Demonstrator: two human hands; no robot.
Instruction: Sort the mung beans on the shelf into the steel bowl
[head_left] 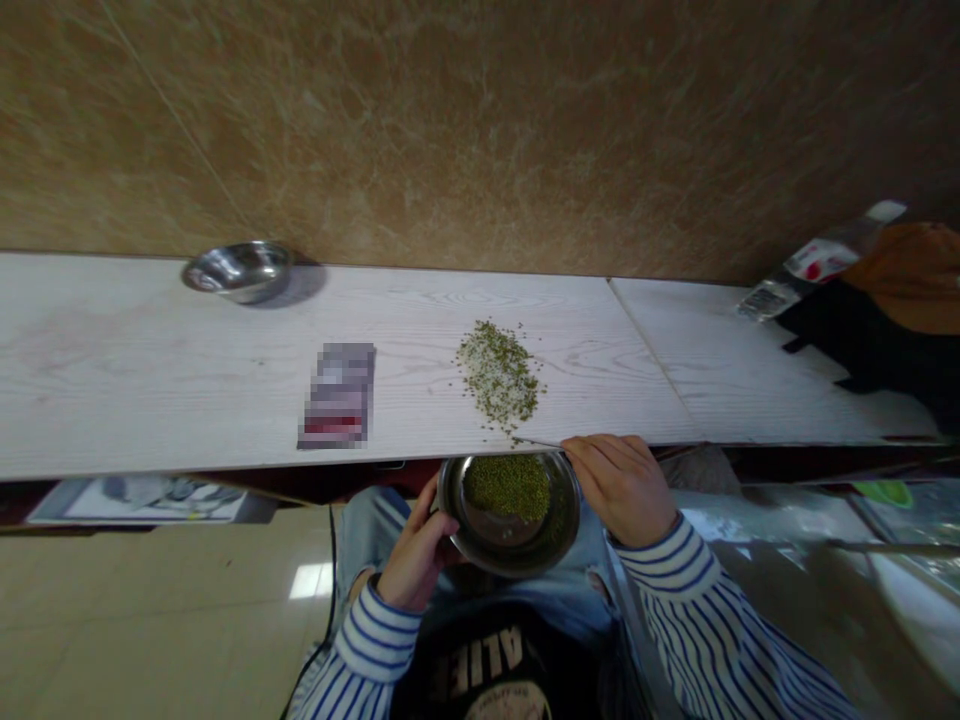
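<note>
A metal bowl (517, 560) with many small green beans (506, 487) in it is tilted just below the counter's front edge. My left hand (418, 550) grips its left rim, thumb on the near side. Over the counter edge, my right hand (621, 487) is closed on a thin, dark, stick-like tool (538, 442), whose tip reaches the lower end of a spread pile. That pile (499, 372) mixes green beans with white grains and lies on the pale wooden counter (405, 330). My fingers hide the tool's other end, so its exact kind is unclear.
A second metal bowl (238, 272) stands at the back left by the wall. A blurred-out flat rectangular item (337, 395) lies left of the pile. On the right are a plastic bottle (817, 262) and a black and brown cloth item (885, 330).
</note>
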